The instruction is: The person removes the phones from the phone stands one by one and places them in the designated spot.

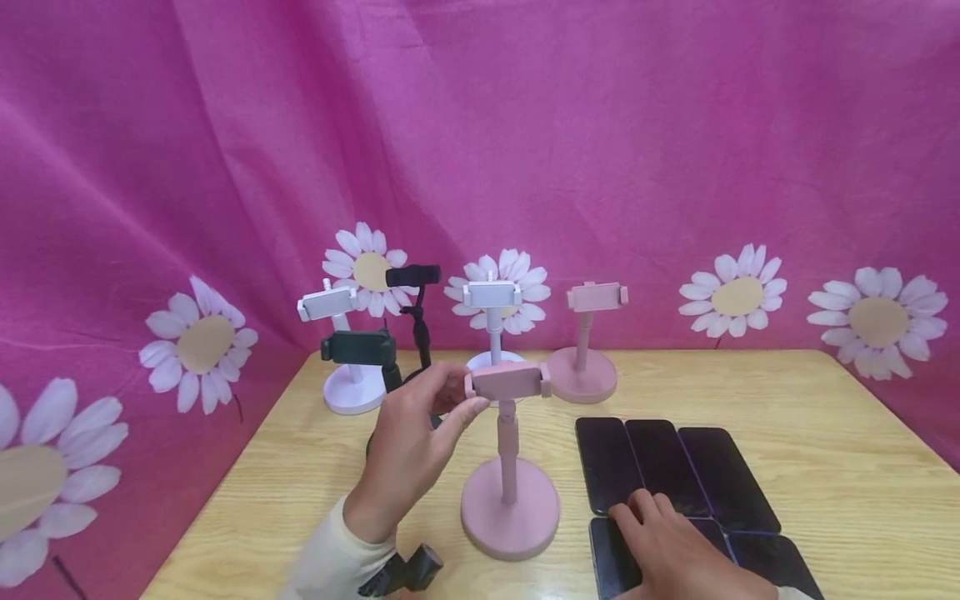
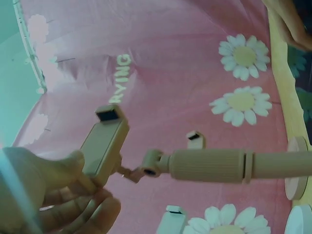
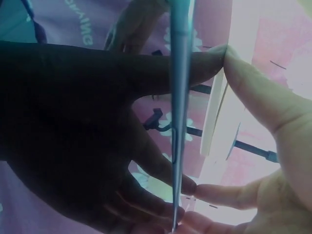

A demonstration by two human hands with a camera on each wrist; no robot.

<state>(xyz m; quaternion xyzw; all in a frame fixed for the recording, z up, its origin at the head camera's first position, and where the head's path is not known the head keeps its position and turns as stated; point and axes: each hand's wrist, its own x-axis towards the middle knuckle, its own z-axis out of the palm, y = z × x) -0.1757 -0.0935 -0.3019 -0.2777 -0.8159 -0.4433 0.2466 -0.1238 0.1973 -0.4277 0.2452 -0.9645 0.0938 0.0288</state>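
My left hand point(image 1: 408, 446) pinches the left end of the clamp on a pink phone stand point(image 1: 510, 508), thumb in front and fingers behind. The stand is upright on its round base. In the left wrist view the thumb lies against the clamp point(image 2: 105, 146), above a ribbed pole point(image 2: 209, 165). My right hand point(image 1: 671, 542) rests over a set of dark smartphones, fingertips touching near the top edge of the near-left phone point(image 1: 613, 550). In the right wrist view the hand point(image 3: 292, 131) has spread fingers meeting their reflection in the glossy screen point(image 3: 151, 185).
Behind the left hand stand white phone stands point(image 1: 352, 396) point(image 1: 493, 333), a dark green one point(image 1: 360, 347) and a black one point(image 1: 420, 325). Another pink stand point(image 1: 583, 379) is at the back of the wooden table point(image 1: 840, 467). A pink flowered curtain point(image 1: 600, 125) hangs behind.
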